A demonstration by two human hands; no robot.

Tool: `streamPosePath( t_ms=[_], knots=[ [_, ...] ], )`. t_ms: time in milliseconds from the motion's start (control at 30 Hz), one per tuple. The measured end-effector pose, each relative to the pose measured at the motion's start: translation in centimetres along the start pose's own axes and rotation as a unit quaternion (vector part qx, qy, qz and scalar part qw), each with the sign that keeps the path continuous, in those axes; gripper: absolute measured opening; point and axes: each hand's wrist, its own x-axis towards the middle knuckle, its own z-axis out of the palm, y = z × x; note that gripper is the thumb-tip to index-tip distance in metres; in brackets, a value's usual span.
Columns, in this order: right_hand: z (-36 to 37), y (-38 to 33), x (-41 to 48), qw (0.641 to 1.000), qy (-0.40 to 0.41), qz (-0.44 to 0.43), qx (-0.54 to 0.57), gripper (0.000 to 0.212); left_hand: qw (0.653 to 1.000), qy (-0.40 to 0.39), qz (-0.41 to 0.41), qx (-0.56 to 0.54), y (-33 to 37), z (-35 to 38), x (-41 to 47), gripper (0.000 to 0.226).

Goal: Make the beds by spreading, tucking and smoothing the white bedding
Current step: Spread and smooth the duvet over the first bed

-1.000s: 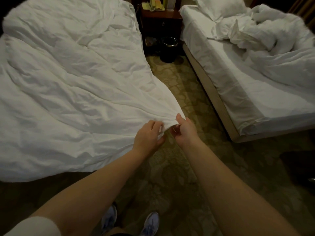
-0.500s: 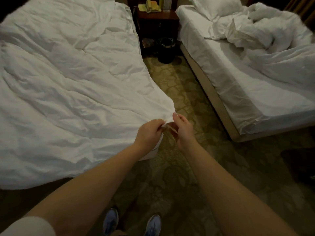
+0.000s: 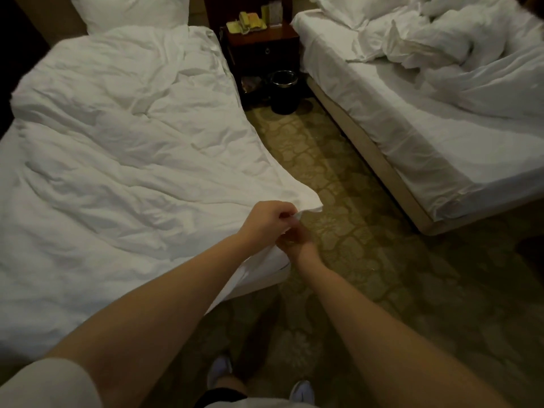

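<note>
Duvet lies spread but creased over near bed. Its foot corner is lifted off the mattress edge toward the aisle. L hand has fingers curled, pinching that corner, prob. to square it w/ the bed corner. R hand is just beneath; fingers mostly hidden, can't tell grip. Far bed's bedding is heaped, not yet done. Nightstand and bin sit btwn the beds.

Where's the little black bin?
Head view, upper middle: the black bin stands on the carpet, between the left bed and right bed, by the dark nightstand.
</note>
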Motion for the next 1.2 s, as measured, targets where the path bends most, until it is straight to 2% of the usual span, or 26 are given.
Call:
streamPosePath(
  t_ms=[67,133,267,367,533,667,767,900,1067,1200],
  knots=[
    [1.1,0.9,0.3,0.995,-0.015,0.001,-0.097,0.034,1.0,-0.004,0.013,-0.003,0.3,-0.8,0.9,0.013],
    [2.8,1.2,0.4,0.993,-0.025,0.01,-0.114,0.028,0.999,-0.008,0.032,-0.01,0.7,-1.9,2.1,0.011],
    [6.2,1.0,0.2,0.997,0.03,0.019,-0.068,0.02,0.995,-0.055,0.086,-0.003,0.9,-4.3,3.9,0.028],
    [7.9,0.9,0.2,0.998,0.067,0.004,0.014,0.015,0.991,-0.087,0.102,0.004,0.2,-5.3,4.4,0.016],
    [10.2,2.0,-1.0,0.984,0.133,-0.009,0.118,0.01,0.987,-0.079,0.139,-0.018,-1.5,-6.8,4.7,0.011],
    [11.7,1.7,-2.1,0.974,0.185,-0.018,0.133,0.016,0.986,-0.092,0.137,-0.012,-1.8,-7.5,4.8,0.009],
    [12.4,1.6,-2.4,0.976,0.178,-0.02,0.121,0.017,0.985,-0.105,0.132,-0.019,-1.7,-7.8,4.6,0.011],
    [13.2,1.8,-2.9,0.983,0.164,-0.012,0.086,0.006,0.986,-0.108,0.116,-0.044,-1.8,-8.2,4.3,0.01],
    [14.0,1.6,-2.8,0.986,0.158,0.035,0.043,0.014,0.986,-0.108,0.115,-0.055,-2.0,-8.9,3.9,0.004],
    [15.3,0.9,-2.1,0.99,0.127,0.064,-0.014,0.021,0.987,-0.087,0.115,-0.067,-2.2,-9.7,4.1,0.008]
  ],
)
